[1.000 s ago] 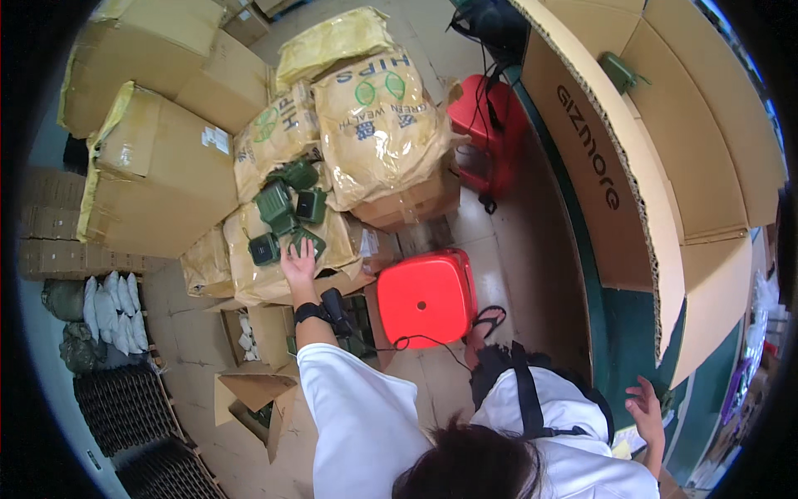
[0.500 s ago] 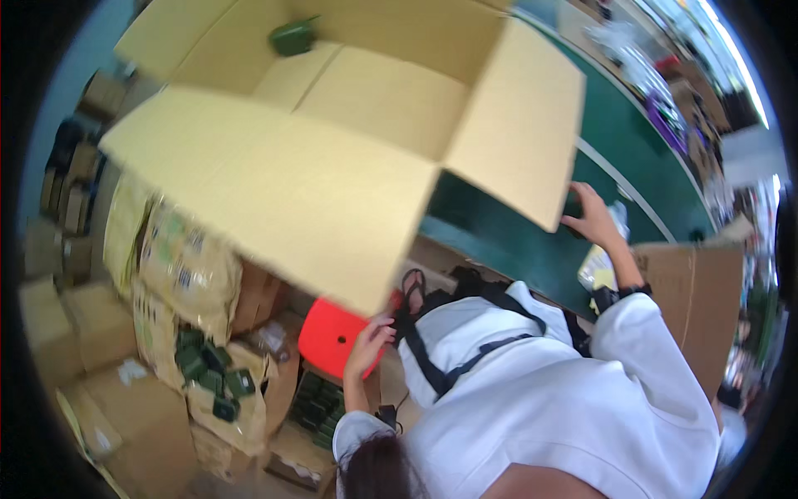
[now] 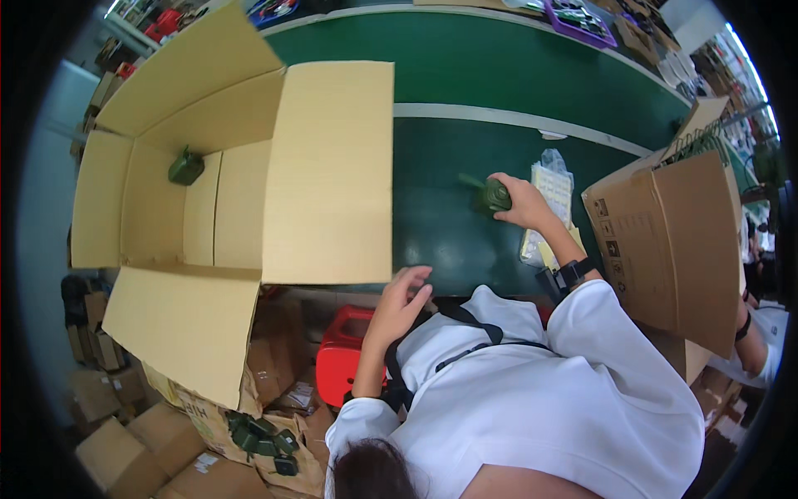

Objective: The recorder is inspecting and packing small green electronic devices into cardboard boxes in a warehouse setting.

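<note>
My right hand (image 3: 525, 204) grips a small dark green boxy item (image 3: 497, 195) above the green tabletop (image 3: 440, 220); a blurred part sticks out of its left side. My left hand (image 3: 401, 303) is empty, its fingers loosely bent and a little apart, beside the table's front edge and the lower corner of a carton's flap. That large open carton (image 3: 327, 175) stands at the left with its flaps spread. Inside it lies a similar dark green item (image 3: 186, 167) with a short projection on top. Its exact kind cannot be made out.
Beside my right wrist lie white label sheets (image 3: 552, 190) in clear plastic. Another brown carton (image 3: 636, 241) stands at the right. A red stool (image 3: 339, 366) is below the table, near a bag of several green items (image 3: 262, 437). A purple tray (image 3: 580, 23) sits on the far shelf.
The view has swung, bringing more of the tabletop into sight and the open carton lower and farther left. The green item in my right hand shows clearly now; the flap partly hid that hand's grip before.
</note>
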Demonstrator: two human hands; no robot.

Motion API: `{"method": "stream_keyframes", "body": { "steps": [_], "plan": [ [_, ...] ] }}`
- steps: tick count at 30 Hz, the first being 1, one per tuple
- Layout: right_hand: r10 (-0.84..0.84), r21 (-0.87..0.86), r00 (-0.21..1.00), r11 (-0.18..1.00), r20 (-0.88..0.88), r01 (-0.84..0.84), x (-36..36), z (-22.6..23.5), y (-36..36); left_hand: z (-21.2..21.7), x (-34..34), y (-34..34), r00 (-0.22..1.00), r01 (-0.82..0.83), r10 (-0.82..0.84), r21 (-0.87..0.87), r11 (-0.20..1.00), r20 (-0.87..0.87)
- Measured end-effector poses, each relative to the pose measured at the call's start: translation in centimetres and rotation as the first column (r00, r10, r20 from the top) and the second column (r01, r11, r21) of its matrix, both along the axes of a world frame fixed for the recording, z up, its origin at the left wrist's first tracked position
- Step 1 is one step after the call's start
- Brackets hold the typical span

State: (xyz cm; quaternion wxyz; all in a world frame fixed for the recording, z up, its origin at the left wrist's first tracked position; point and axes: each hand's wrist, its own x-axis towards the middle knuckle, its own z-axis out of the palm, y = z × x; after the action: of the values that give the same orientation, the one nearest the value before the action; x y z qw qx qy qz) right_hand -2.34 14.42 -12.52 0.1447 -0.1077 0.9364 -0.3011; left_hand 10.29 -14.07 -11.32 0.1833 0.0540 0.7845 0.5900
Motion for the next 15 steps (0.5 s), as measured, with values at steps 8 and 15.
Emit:
{"method": "stream_keyframes", "body": {
  "steps": [8,15],
  "plan": [
    [0.381,-0.37,0.836,0.767,-0.396,-0.525,4.0,12.9,0.6,5.4,-7.1,8.4,0.649,-0.353,-0.353,0.678,0.645,0.674],
    [-0.294,-0.872,0.95,0.486,-0.102,0.056,6.4,10.7,5.6,7.4,-8.2,14.5,0.751,-0.462,-0.292,0.787,0.408,0.593]
  ]
}}
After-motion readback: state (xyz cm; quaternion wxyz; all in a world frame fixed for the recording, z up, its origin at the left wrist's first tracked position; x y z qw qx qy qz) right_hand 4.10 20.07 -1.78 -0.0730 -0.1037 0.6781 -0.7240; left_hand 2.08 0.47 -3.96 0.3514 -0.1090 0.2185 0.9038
